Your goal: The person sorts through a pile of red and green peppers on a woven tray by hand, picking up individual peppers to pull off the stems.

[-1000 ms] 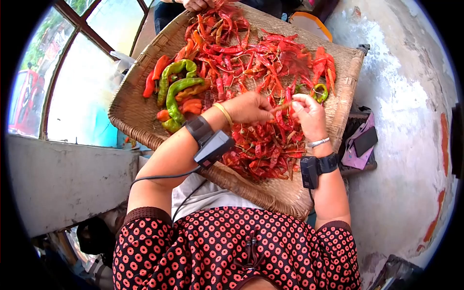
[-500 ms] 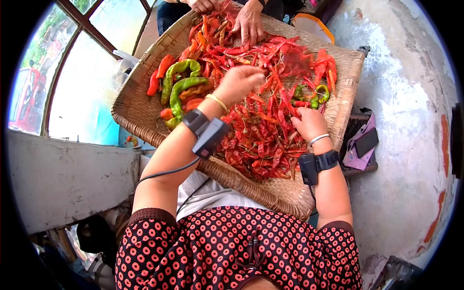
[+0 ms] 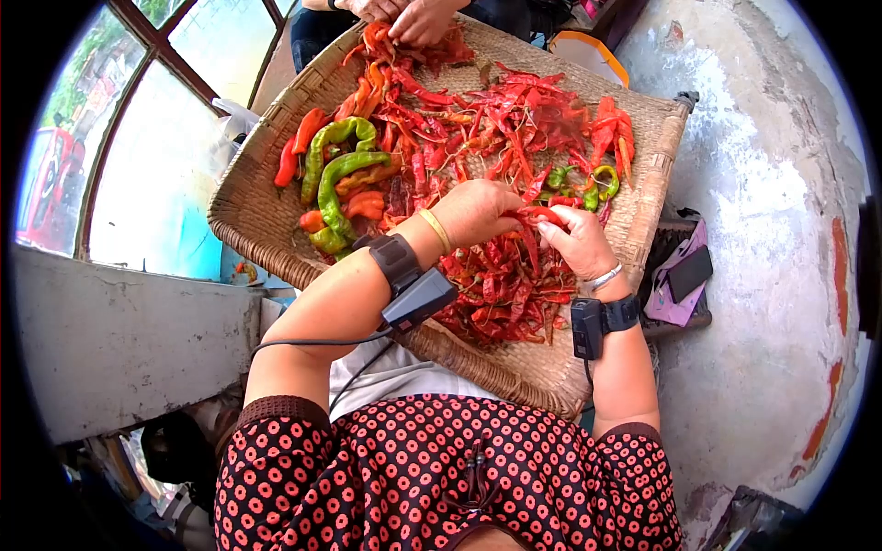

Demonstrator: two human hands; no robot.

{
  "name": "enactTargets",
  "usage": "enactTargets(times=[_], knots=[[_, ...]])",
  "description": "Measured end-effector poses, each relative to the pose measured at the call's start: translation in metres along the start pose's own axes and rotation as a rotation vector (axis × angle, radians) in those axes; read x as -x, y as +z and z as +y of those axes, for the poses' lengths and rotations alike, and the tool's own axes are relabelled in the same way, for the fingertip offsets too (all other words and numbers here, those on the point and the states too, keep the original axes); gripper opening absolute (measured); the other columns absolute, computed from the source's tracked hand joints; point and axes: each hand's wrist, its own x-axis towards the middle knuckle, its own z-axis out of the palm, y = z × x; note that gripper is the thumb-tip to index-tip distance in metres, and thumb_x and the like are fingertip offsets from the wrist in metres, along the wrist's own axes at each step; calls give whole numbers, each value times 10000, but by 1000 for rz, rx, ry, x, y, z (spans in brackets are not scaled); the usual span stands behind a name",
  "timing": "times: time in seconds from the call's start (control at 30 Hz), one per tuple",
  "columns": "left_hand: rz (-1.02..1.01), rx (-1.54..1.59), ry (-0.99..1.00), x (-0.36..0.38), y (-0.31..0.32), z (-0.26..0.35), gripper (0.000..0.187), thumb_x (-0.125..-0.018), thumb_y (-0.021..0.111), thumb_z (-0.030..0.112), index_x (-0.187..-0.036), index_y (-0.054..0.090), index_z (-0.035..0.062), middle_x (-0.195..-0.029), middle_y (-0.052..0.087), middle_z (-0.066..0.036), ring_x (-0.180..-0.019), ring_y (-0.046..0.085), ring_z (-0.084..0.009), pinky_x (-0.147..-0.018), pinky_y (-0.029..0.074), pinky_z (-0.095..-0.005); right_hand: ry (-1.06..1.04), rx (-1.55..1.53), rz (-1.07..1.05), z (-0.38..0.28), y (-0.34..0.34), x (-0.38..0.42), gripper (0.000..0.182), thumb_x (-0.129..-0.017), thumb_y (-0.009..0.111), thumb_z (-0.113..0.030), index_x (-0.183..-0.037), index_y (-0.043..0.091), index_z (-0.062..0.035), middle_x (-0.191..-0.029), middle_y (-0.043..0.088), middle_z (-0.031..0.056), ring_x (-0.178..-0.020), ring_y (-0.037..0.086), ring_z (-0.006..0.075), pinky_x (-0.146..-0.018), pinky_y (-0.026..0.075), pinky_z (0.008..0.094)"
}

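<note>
My left hand (image 3: 480, 211) and my right hand (image 3: 584, 244) meet over the middle of the woven tray (image 3: 537, 372). Between them stretches a red chili pepper (image 3: 535, 216), pinched at one end by each hand. Just below lies a heap of shrivelled red chili peppers (image 3: 501, 292). More red chili peppers (image 3: 528, 101) spread across the far half of the tray. Curled green peppers (image 3: 342, 184) rest to the left of my left hand, and a few small green peppers (image 3: 602, 184) sit beyond my right hand.
At the tray's far edge, another person's hands (image 3: 418, 20) handle red peppers. A window (image 3: 152, 156) and low wall (image 3: 138, 340) stand at the left, a rough plastered wall (image 3: 763, 184) at the right. Beside the tray, a dark phone-like object (image 3: 689, 274) lies on purple cloth.
My left hand has come down and right, to meet my right hand at a red chili pepper. The other person's hands have drawn together at the far edge.
</note>
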Motion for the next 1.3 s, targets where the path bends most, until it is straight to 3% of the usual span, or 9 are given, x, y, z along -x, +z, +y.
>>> enactTargets(times=[0.2, 0.37, 0.47, 0.63, 0.7, 0.87, 1.07, 1.2, 1.3], knots=[[-58, 168, -151, -1, -12, -10, 127, -750, 628, 120, -846, 637, 37, -742, 632, -104, -644, 610, -169, -611, 476, -284, 56, -188, 149, 13, -5, -3, 251, -868, 526, -229, -871, 608, 8, -625, 552, -12, -578, 492, 60, -553, 399, 222], [645, 471, -411, -10, -41, -35, 191, -784, 622, 148, -917, 602, 12, -792, 620, -83, -680, 587, -119, -614, 473, -288, 145, -226, 232, 30, -12, -4, 266, -878, 510, -283, -921, 607, -39, -662, 549, -9, -582, 501, 56, -517, 392, 198], [896, -54, -400, -10, -39, -56, 221, -763, 654, 145, -920, 577, 9, -855, 607, -80, -714, 577, -127, -645, 473, -273, 252, -106, 129, 21, -6, -6, 254, -880, 499, -276, -938, 613, -56, -662, 520, -29, -558, 477, 49, -459, 383, 192], [52, 356, -261, -6, -19, -6, 321, -768, 665, 180, -1031, 588, 12, -892, 640, -73, -815, 587, -112, -712, 478, -260, 59, 89, -1, 21, 8, -7, 237, -843, 531, -246, -840, 572, -12, -618, 514, 108, -579, 517, 199, -567, 412, 331], [-94, 212, -116, -4, -9, 1, 316, -765, 660, 213, -1019, 599, 34, -866, 640, -92, -779, 608, -133, -682, 478, -279, -97, 144, -73, 18, 11, -6, 238, -829, 531, -245, -882, 581, -19, -746, 580, 169, -702, 575, 309, -631, 438, 354], [-254, 147, -101, -2, -7, -1, 224, -763, 647, 165, -951, 630, 45, -786, 645, -85, -712, 607, -120, -645, 471, -268, -67, 269, -202, 7, 10, -5, 305, -835, 509, -312, -917, 588, -29, -779, 591, 179, -740, 584, 316, -656, 445, 355], [139, 355, -480, -3, -48, -14, 144, -803, 598, 121, -905, 646, 32, -639, 592, 9, -549, 504, -42, -502, 415, -189, -85, 382, 132, 18, 5, -11, 255, -826, 525, -304, -932, 579, -79, -786, 606, 170, -740, 586, 341, -639, 453, 403], [747, 574, -652, -8, -55, -37, 531, -799, 623, 162, -1229, 388, -43, -880, 617, -102, -588, 551, -95, -501, 448, -214, 38, 742, 50, 21, 12, -11, 197, -787, 574, -226, -951, 560, -117, -755, 609, 156, -755, 592, 334, -646, 469, 436], [668, 626, -700, -7, -48, -35, 596, -800, 622, 156, -1271, 320, -49, -881, 615, -118, -617, 560, -107, -508, 455, -223, 50, 852, 32, 19, 15, -12, 155, -750, 599, -186, -881, 570, -110, -746, 610, 128, -731, 594, 321, -634, 472, 424]])
